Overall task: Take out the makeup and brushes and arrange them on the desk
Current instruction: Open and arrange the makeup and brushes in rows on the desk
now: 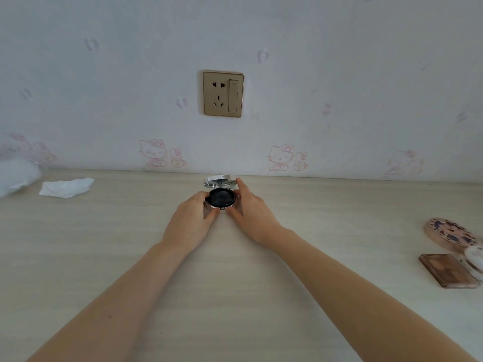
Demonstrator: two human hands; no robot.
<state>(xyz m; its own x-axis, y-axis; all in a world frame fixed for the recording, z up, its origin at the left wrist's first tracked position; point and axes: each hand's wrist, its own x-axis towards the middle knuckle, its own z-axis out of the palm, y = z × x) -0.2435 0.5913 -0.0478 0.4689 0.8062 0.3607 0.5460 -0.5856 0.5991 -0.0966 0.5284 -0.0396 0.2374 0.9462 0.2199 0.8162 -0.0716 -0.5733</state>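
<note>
Pale wood-grain table [104, 257] against a wall papered with pink cartoon cats; gold wall socket [223, 94] straight above the open compact. Round compact [221, 197] lying on the table near the wall edge, lid [220, 180] swung up and back toward the wall, black disc showing in its base. Left hand [194, 216] gripping the compact's left rim, thumb at the front edge, fingers curled round the side. Right hand [251, 205] gripping the right rim, forefinger reaching up to touch the lid's edge, thumb at the lower front. Both forearms bare, stretching in from the bottom corners. Far left of the compact: crumpled white tissue [66, 187] on the table, and beyond it a blurred white bundle [15, 176] at the picture's edge. Far right of the compact: round patterned case [448, 232], a brown square palette [447, 273] nearer the viewer, and a small white object [474, 258] between them, too blurred to tell
</note>
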